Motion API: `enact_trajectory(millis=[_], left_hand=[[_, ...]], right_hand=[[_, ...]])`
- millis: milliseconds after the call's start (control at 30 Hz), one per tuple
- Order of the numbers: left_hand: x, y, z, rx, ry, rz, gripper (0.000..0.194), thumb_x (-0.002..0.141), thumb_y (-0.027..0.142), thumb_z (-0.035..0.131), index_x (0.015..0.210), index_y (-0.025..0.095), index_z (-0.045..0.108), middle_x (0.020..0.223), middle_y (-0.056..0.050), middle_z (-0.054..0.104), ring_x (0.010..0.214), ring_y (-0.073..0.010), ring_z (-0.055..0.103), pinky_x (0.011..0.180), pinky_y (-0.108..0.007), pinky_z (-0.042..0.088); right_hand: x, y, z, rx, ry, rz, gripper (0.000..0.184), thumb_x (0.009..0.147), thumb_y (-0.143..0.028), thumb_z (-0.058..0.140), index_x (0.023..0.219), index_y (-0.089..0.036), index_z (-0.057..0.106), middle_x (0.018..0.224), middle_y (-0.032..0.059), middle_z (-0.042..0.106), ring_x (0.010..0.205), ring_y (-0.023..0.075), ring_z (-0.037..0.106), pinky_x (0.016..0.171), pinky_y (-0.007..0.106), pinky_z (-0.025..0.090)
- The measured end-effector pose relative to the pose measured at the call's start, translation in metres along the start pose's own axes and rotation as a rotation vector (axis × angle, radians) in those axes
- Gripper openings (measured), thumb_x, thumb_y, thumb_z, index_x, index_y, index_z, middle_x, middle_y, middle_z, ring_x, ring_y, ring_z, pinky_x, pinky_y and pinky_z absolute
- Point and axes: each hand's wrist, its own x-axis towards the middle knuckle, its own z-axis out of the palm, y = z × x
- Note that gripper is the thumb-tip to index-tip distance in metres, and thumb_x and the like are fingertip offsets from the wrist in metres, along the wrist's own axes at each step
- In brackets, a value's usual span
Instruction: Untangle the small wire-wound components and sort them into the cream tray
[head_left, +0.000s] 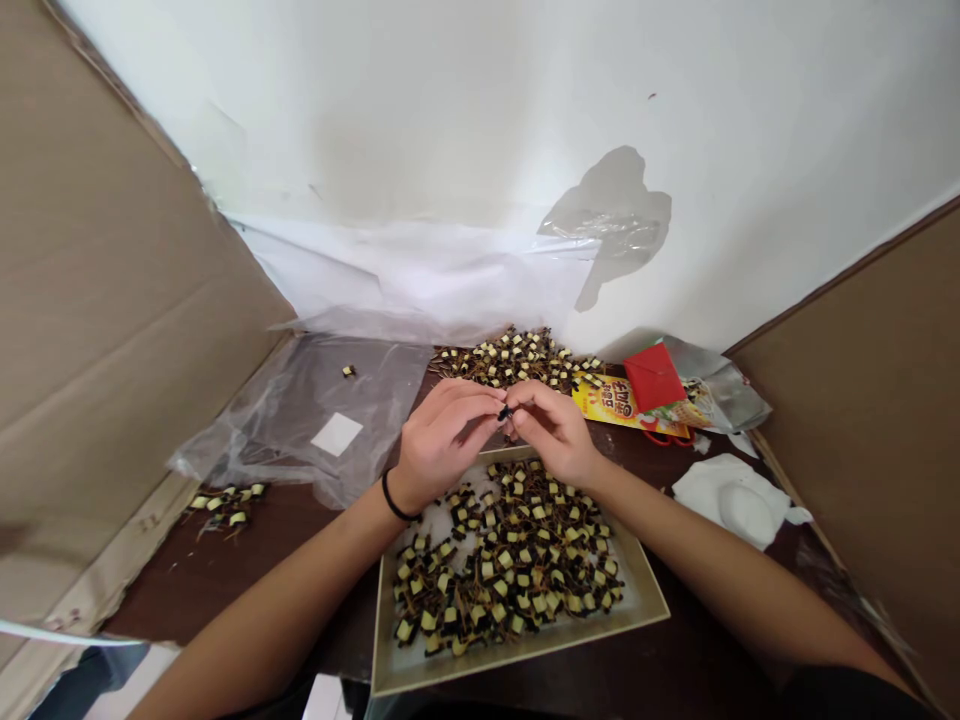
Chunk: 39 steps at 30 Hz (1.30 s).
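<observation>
My left hand (442,435) and my right hand (551,430) meet above the far end of a shallow beige tray (645,595), and both pinch one small black part (505,412) between their fingertips. A black band circles my left wrist. The tray holds several small black-and-yellow parts with thin brown leads (510,555). A bigger heap of the same parts (510,360) lies on the dark table just beyond my hands.
A clear plastic bag (300,420) with a white label lies at the left, with a small cluster of parts (225,500) below it. A yellow snack packet, a red packet (654,377) and white tissue (739,500) sit at the right. Cardboard walls flank both sides.
</observation>
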Motion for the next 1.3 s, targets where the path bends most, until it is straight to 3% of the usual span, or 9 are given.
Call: enact_trajectory(millis=[167,267,433,733,933,1067,1167,1300], left_hand=[[0.001,0.003,0.003,-0.183,-0.05,-0.515,0.032,0.079,0.022,0.066,0.11,0.017,0.06,0.09,-0.005,0.07,0.08,-0.0137,0.067,0.072,-0.024,0.054],[0.005,0.001,0.002,-0.295,-0.109,-0.675,0.032,0.079,0.025,0.065,0.11,0.016,0.063,0.09,-0.006,0.071,0.081,-0.0142,0.067,0.072,-0.023,0.054],[0.007,-0.003,0.002,-0.479,-0.142,-0.797,0.027,0.077,0.032,0.068,0.098,0.014,0.068,0.093,-0.008,0.073,0.081,-0.016,0.066,0.074,-0.026,0.053],[0.005,-0.006,0.006,-0.711,-0.079,-0.97,0.032,0.068,0.034,0.077,0.091,0.015,0.068,0.083,-0.005,0.072,0.075,-0.0143,0.065,0.07,-0.025,0.052],[0.007,-0.003,0.004,-0.803,-0.104,-1.115,0.03,0.063,0.031,0.081,0.08,0.015,0.061,0.067,0.003,0.064,0.06,-0.008,0.058,0.062,-0.022,0.047],[0.009,-0.001,0.004,-0.812,-0.153,-1.136,0.032,0.062,0.03,0.081,0.08,0.014,0.06,0.067,0.002,0.065,0.06,-0.0079,0.058,0.06,-0.02,0.045],[0.01,-0.001,0.004,-0.836,-0.136,-1.178,0.035,0.063,0.032,0.08,0.085,0.014,0.061,0.068,0.0,0.068,0.062,-0.0104,0.062,0.061,-0.022,0.046],[0.01,-0.002,0.005,-0.86,-0.112,-1.258,0.036,0.064,0.032,0.079,0.092,0.014,0.064,0.074,-0.002,0.07,0.068,-0.0135,0.066,0.063,-0.024,0.048]], right_hand=[[0.002,0.0,0.003,-0.145,0.045,0.042,0.01,0.09,-0.029,0.05,0.084,-0.02,0.049,0.069,-0.0018,0.051,0.059,0.0111,0.049,0.056,0.024,0.042],[0.002,0.004,0.005,-0.158,0.082,0.089,0.014,0.085,-0.03,0.058,0.089,-0.021,0.047,0.068,-0.0037,0.05,0.058,0.0105,0.048,0.055,0.023,0.042],[0.001,0.009,0.004,-0.138,0.103,0.072,0.026,0.081,-0.032,0.064,0.1,-0.023,0.049,0.067,-0.005,0.051,0.056,0.0102,0.049,0.053,0.022,0.042],[0.002,0.008,0.004,-0.231,0.161,0.02,0.018,0.082,-0.029,0.063,0.097,-0.022,0.055,0.062,-0.0056,0.048,0.052,0.0097,0.046,0.052,0.022,0.041],[0.002,0.004,0.003,-0.292,0.17,-0.067,0.017,0.082,-0.027,0.062,0.097,-0.022,0.057,0.06,-0.0059,0.046,0.047,0.0089,0.042,0.047,0.022,0.038],[0.002,0.002,0.003,-0.334,0.198,-0.053,0.01,0.085,-0.03,0.058,0.087,-0.021,0.061,0.061,-0.002,0.053,0.051,0.0114,0.046,0.052,0.025,0.041],[0.004,0.003,0.003,-0.325,0.199,-0.023,0.015,0.087,-0.031,0.055,0.079,-0.02,0.061,0.07,0.0023,0.062,0.058,0.0132,0.052,0.058,0.027,0.044],[0.005,0.007,0.002,-0.294,0.173,0.003,0.018,0.09,-0.029,0.05,0.077,-0.02,0.059,0.074,0.0028,0.062,0.063,0.0134,0.054,0.06,0.026,0.044]])
